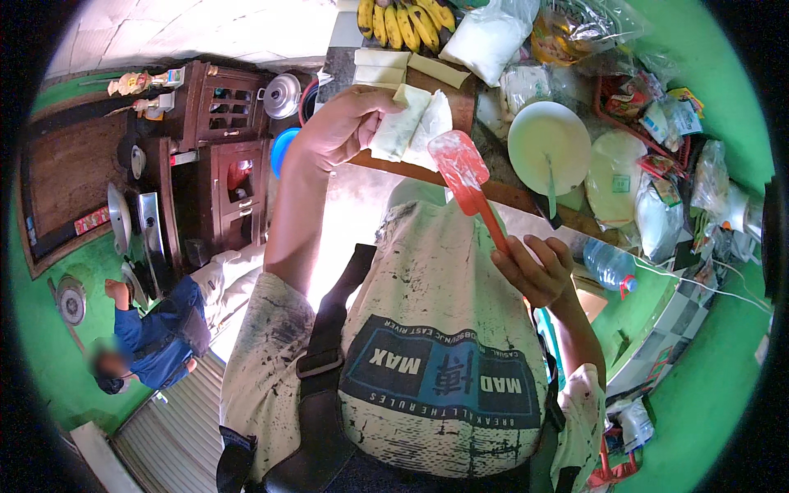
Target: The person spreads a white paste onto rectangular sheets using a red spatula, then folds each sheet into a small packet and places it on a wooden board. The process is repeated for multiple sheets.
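My left hand [349, 122] is closed around a pale, folded wrapper roll [400, 127], holding it up above the table's near edge. A loose white flap of its wrapper [431, 123] hangs open to the right. In my right hand [536, 267] is the handle of a red spatula [459, 160], its blade smeared with white paste and close beside that flap. Beyond my left hand, several finished-looking pale rolls [381, 67] lie on a brown board [450, 92]. To the right stands a pale bowl [526, 123] with a spoon [551, 185] in it.
Bananas [403, 26] and a white filled plastic bag [490, 37] lie at the back. Flat round wrappers [615, 168] and a red basket [604, 107] of packets sit right. A water bottle [606, 263] lies lower right. Another person [160, 349] is at the left, near cabinets [234, 172].
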Demonstrator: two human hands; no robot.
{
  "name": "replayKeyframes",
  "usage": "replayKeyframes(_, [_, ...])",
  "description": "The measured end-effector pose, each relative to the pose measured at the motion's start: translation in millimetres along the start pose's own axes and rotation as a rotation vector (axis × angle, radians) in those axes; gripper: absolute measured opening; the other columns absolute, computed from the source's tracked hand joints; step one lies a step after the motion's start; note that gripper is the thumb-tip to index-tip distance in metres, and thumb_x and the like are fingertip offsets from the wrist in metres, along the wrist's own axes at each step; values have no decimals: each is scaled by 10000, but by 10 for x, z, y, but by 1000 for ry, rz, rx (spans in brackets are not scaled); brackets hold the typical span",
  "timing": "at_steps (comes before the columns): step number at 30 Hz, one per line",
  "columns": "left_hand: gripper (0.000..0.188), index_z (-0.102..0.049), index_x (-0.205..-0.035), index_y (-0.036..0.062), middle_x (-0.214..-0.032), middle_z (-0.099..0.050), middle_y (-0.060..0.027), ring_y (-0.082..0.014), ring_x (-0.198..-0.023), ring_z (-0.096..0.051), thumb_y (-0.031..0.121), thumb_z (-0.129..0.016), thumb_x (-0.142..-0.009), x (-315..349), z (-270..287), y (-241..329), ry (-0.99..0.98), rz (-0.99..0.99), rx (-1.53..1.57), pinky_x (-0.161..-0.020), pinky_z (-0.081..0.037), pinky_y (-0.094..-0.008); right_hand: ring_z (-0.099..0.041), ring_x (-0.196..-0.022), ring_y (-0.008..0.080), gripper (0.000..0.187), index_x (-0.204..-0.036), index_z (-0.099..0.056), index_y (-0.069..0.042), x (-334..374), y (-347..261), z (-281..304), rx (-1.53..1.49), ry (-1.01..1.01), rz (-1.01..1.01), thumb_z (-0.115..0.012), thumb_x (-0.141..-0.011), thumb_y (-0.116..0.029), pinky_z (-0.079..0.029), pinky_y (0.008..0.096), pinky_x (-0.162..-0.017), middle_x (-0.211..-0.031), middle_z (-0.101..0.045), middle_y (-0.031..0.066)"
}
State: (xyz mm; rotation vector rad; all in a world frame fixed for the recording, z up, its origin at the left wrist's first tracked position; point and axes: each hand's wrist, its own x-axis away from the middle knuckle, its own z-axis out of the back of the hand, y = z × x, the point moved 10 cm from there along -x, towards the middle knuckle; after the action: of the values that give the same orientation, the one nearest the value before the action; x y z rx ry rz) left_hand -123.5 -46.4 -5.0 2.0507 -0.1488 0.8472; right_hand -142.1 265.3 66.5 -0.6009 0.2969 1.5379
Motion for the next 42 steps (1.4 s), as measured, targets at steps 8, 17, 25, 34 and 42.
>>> replayKeyframes(8, [155, -670, -982, -18, -795, -688, -22, -53, -643, -649, 100, -668, -881, 62, -17, 85, 168, -57, -40, -562, -537, -161, -611, -1020, 217, 304, -1166, -721, -192, 69, 97, 79, 51, 33, -28, -750, -863, -183, -460, 369, -830, -1198, -678, 21])
replayKeyframes(17, [139, -682, -949, 21, -669, -588, 49, -15, -500, -456, 147, -682, -890, -69, -160, -96, 92, 30, -147, -428, -322, -188, -608, -1021, 203, 334, -1183, -716, -194, -43, 54, -16, 56, 15, -37, -748, -851, -185, -450, 361, -842, -1207, -678, 17])
replayKeyframes(25, [219, -671, -1061, -34, -825, -701, -24, -41, -587, -598, 128, -625, -921, -149, 124, -144, 101, -13, -144, -490, -447, -187, -617, -972, 209, 310, -1152, -729, -177, 138, 78, -7, 49, 22, -57, -754, -843, -172, -454, 364, -812, -1156, -695, 20])
replayKeyframes(34, [300, -610, -1163, -88, -992, -716, -118, -164, -817, -720, 113, -613, -941, -240, 3, -400, 44, 4, -24, -730, -591, -264, -637, -918, 219, 228, -1009, -743, -105, 355, 474, 259, 97, 200, -375, -794, -789, -75, -483, 360, -751, -1000, -685, 48])
replayKeyframes(42, [271, -628, -1093, -81, -904, -716, -97, -119, -714, -700, 138, -638, -934, -222, -177, -407, 32, 0, -2, -633, -569, -227, -654, -775, 239, 158, -1057, -706, 22, 757, 838, 178, -56, 470, -870, -680, -907, -19, -517, 329, -705, -901, -690, 137])
